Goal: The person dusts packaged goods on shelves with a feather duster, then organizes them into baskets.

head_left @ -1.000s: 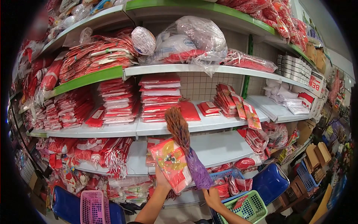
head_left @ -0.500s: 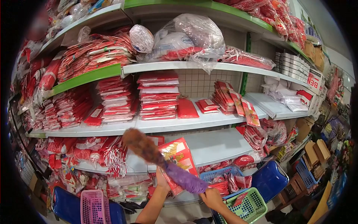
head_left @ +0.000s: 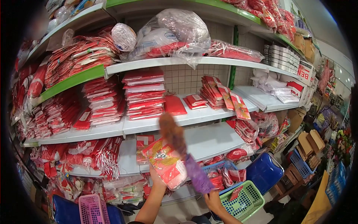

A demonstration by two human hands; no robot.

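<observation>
My left hand (head_left: pixel 158 180) is closed on the lower left edge of a flat red plastic-wrapped packet (head_left: pixel 164 164) with a gold emblem, held up in front of the lower shelf. In my right hand (head_left: pixel 212 200) is the end of a fluffy duster (head_left: pixel 197 173), purple near the hand and brown towards its blurred tip. The duster slants up and left, beside the packet and overlapping its right edge in view. Its handle is mostly hidden by my fingers. Just behind the packet, another red packet (head_left: pixel 143 143) lies on the lower shelf (head_left: pixel 212 138).
Stacks of red and white packets (head_left: pixel 144 93) stand on the middle shelf (head_left: pixel 201 115). A green basket (head_left: pixel 257 194), a blue basket (head_left: pixel 231 164) and a blue chair (head_left: pixel 265 171) are at lower right. A pink basket (head_left: pixel 89 209) stands at lower left.
The duster has swung rightward and is steeper, its brown tip leaving the packet's left side. The packet has tilted, showing more of its front. My view has shifted slightly right.
</observation>
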